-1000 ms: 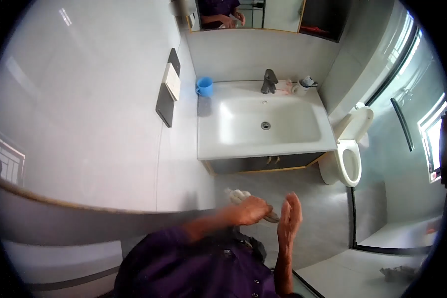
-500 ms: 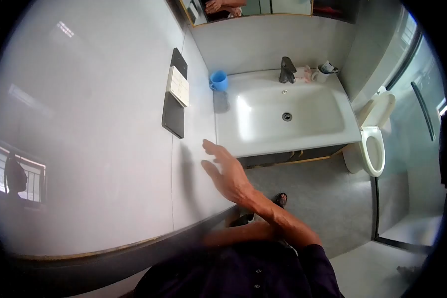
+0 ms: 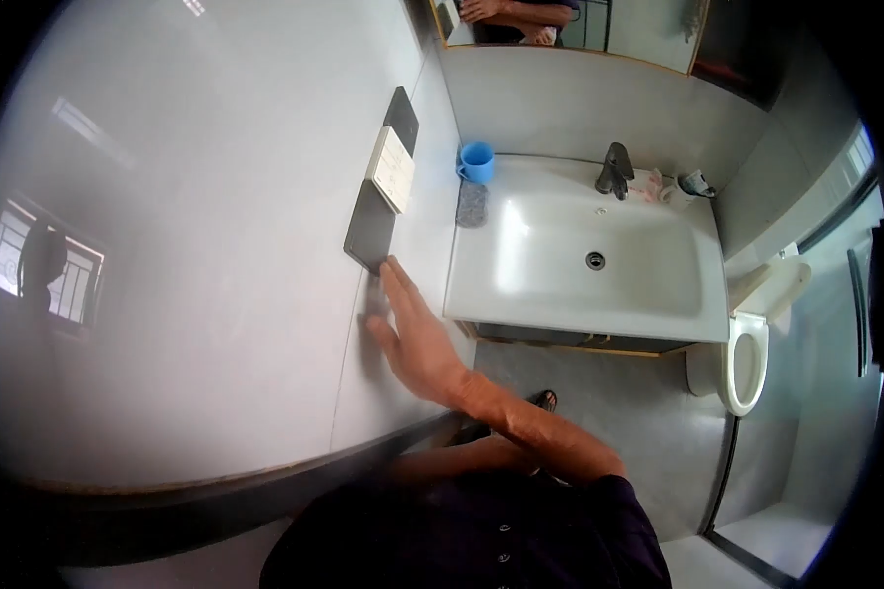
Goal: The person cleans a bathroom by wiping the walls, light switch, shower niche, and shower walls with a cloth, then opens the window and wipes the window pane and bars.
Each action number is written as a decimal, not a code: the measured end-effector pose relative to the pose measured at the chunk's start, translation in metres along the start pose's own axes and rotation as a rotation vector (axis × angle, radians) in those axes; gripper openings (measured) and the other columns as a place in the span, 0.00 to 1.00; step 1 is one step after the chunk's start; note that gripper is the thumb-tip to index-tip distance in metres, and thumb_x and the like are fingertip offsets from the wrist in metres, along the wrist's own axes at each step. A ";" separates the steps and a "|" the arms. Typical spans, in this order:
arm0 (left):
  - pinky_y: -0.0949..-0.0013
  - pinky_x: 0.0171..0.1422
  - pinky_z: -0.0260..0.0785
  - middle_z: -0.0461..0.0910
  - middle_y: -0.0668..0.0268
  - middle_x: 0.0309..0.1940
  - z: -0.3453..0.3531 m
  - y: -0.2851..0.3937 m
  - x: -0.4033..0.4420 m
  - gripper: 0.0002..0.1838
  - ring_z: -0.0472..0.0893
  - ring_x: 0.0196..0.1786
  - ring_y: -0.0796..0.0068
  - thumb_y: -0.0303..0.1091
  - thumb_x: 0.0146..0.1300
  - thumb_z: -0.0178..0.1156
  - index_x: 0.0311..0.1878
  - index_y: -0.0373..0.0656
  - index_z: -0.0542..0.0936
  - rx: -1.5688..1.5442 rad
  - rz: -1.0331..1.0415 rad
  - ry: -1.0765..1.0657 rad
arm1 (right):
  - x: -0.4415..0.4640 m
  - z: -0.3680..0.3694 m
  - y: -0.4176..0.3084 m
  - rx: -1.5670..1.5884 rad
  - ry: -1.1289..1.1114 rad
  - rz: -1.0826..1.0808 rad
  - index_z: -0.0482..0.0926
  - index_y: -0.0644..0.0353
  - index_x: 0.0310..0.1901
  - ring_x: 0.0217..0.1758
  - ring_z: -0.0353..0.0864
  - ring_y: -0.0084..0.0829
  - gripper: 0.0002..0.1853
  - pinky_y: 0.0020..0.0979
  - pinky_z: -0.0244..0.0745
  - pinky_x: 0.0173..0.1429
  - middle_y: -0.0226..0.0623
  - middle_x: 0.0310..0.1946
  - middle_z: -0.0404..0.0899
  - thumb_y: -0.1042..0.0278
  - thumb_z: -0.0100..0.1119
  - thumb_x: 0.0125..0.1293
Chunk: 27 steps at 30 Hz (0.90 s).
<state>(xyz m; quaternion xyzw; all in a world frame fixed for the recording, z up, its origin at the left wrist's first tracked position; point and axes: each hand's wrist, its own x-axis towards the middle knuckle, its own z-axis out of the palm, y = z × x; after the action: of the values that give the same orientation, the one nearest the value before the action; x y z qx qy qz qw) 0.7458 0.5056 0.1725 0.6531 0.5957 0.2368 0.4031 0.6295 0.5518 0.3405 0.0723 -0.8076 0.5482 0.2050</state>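
My right hand (image 3: 417, 344) reaches across to the glossy white wall panel (image 3: 216, 294), its fingers stretched out and the thumb apart. The fingertips are at the lower end of a dark grey strip (image 3: 371, 228) on the wall; whether they press on it or on the panel beside it, I cannot tell. A cream block with faint lines (image 3: 393, 169) sits on this strip. My left forearm (image 3: 462, 457) passes under the right one, which hides my left hand. A small reflection in the mirror (image 3: 599, 44) shows two arms and something whitish near the lower hand.
A white washbasin (image 3: 560, 304) with a dark tap (image 3: 615, 172) stands ahead. A blue mug (image 3: 476, 163) and a grey pad (image 3: 472, 206) lie on its left edge, a white cup (image 3: 676, 194) at the back right. Further right is a toilet (image 3: 746, 365) with its lid raised.
My right hand has moved left and up to the lower end of the dark strip, its fingers straighter and closer together. The view has shifted, so the basin sits further right and lower.
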 end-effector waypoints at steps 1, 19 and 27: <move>0.57 0.54 0.74 0.83 0.55 0.46 -0.001 -0.001 0.000 0.14 0.82 0.51 0.56 0.30 0.58 0.60 0.49 0.42 0.82 0.003 -0.003 0.004 | 0.001 0.001 0.000 -0.011 -0.006 -0.006 0.51 0.72 0.75 0.76 0.61 0.60 0.36 0.45 0.67 0.75 0.65 0.76 0.50 0.66 0.55 0.74; 0.56 0.57 0.71 0.82 0.55 0.49 -0.010 -0.007 0.010 0.16 0.80 0.54 0.55 0.30 0.59 0.59 0.51 0.41 0.81 -0.021 0.016 -0.036 | 0.059 -0.013 0.024 0.213 0.184 0.033 0.62 0.68 0.63 0.53 0.81 0.57 0.19 0.44 0.81 0.54 0.64 0.75 0.54 0.72 0.50 0.75; 0.56 0.58 0.70 0.81 0.54 0.50 -0.010 -0.015 0.009 0.16 0.79 0.55 0.55 0.29 0.59 0.59 0.52 0.41 0.81 -0.053 0.032 -0.082 | 0.051 0.003 0.026 0.243 0.183 0.172 0.63 0.61 0.63 0.56 0.79 0.53 0.22 0.43 0.78 0.57 0.55 0.73 0.62 0.71 0.56 0.71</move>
<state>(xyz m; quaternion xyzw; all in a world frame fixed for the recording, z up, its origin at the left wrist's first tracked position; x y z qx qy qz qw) 0.7307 0.5162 0.1651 0.6610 0.5616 0.2318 0.4403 0.5742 0.5648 0.3382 -0.0232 -0.7166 0.6616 0.2197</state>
